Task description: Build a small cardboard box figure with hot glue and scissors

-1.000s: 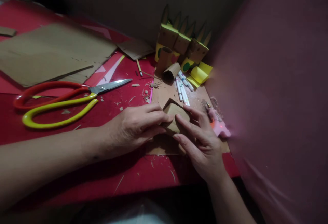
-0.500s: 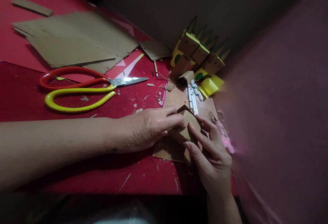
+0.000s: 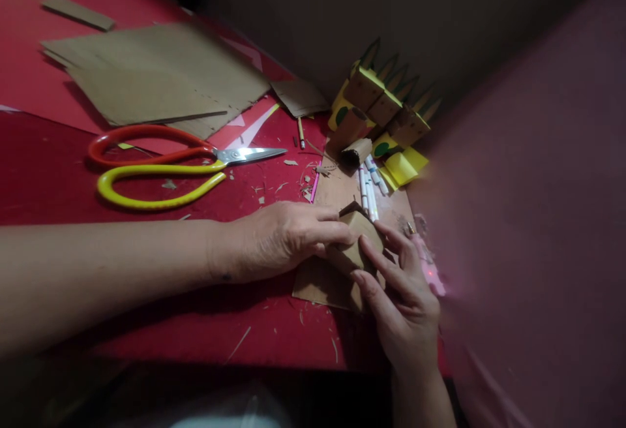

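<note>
Between my hands is a small folded cardboard box [image 3: 360,232], tilted, with its far flap standing up. My left hand [image 3: 288,235] grips its left side, the fingers bent against the edge. On the right and near sides, the fingertips and thumb of my right hand [image 3: 403,291] press against the cardboard. Beneath the box lies a flat piece of brown cardboard [image 3: 320,286], partly covered by it and my hands. The inside of the box is mostly hidden.
Scissors [image 3: 220,157] with red and yellow handles lie left. Behind are cardboard sheets [image 3: 161,76], several white markers [image 3: 368,186], a cardboard tube [image 3: 357,152] and yellow box figures with green spikes [image 3: 374,95]. A pink glue gun [image 3: 429,268] lies by the right wall.
The view has shifted slightly, so the scissors and sheets appear a little further right. Both hands keep their hold on the cardboard box, which has hardly moved.
</note>
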